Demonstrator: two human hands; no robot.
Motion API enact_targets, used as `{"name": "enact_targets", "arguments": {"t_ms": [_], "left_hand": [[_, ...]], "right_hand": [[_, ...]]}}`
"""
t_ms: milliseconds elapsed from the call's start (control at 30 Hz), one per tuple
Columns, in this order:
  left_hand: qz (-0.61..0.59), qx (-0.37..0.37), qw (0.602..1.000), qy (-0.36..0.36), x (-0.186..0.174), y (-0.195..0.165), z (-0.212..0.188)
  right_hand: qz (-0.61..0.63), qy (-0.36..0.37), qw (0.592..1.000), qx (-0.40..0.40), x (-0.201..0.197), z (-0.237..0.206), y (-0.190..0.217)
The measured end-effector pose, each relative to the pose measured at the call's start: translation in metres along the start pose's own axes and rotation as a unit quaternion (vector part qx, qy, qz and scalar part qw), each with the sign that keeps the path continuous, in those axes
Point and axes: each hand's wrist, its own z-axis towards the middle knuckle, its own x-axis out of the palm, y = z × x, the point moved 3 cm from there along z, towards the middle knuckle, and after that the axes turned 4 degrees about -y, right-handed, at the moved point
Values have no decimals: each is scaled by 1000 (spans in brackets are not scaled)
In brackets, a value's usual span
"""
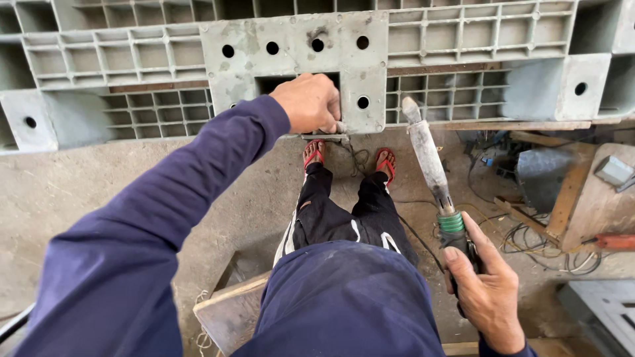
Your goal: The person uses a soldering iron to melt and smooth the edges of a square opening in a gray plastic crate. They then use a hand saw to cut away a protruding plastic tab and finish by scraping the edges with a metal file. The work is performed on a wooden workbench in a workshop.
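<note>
A grey plastic pallet (165, 56) stands on edge in front of me, its ribbed underside facing me. My left hand (309, 102) is closed on the lower edge of the pallet's middle block (291, 33), which has several round holes. My right hand (486, 291) grips the dark handle of a long tool (428, 155) with a green collar and a grey, dirty barrel. The barrel points up toward the pallet, its tip just short of the block's right side.
I sit on a wooden seat (228, 311), legs stretched out, red sandals (385, 162) near the pallet's foot. Concrete floor (79, 185) lies to the left. On the right are tangled wires (529, 244), wooden boards (569, 192) and an orange-handled tool (612, 241).
</note>
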Motion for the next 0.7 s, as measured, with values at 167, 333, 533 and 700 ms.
{"name": "enact_targets", "arguments": {"t_ms": [167, 333, 533, 700], "left_hand": [[1, -9, 1000, 12, 2, 3, 4], [159, 28, 987, 14, 5, -7, 13], [313, 15, 947, 73, 11, -24, 21], [306, 20, 947, 94, 4, -20, 19]], "right_hand": [[78, -15, 997, -7, 14, -6, -3], [100, -16, 995, 2, 34, -10, 0], [111, -12, 994, -17, 46, -17, 5], [124, -36, 992, -10, 43, -25, 4]]}}
